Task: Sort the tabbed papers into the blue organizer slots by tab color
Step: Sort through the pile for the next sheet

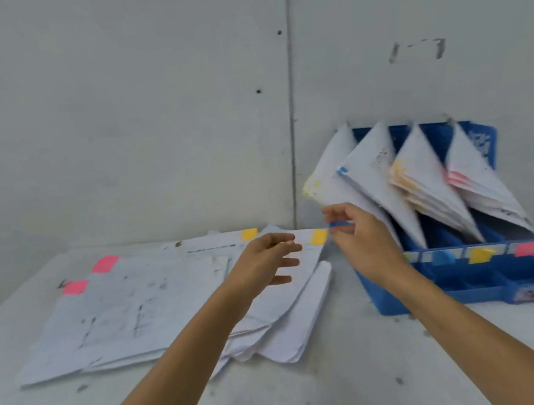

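Hands apart: left hand [266, 259] hovers, fingers loose, over papers [136, 302]; right hand [357, 236] near blue organizer [472, 293], grip unclear. Sheets likely light, floppy; pinch corner beside orange tab [318, 237].

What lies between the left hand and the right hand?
Head view: the orange-yellow tab on the top loose sheet, between left hand and right hand.

surface [316, 395]: pale grey, speckled with small dark marks
left: loose heap of tabbed papers [145, 315]
right: blue organizer [471, 291], standing against the wall
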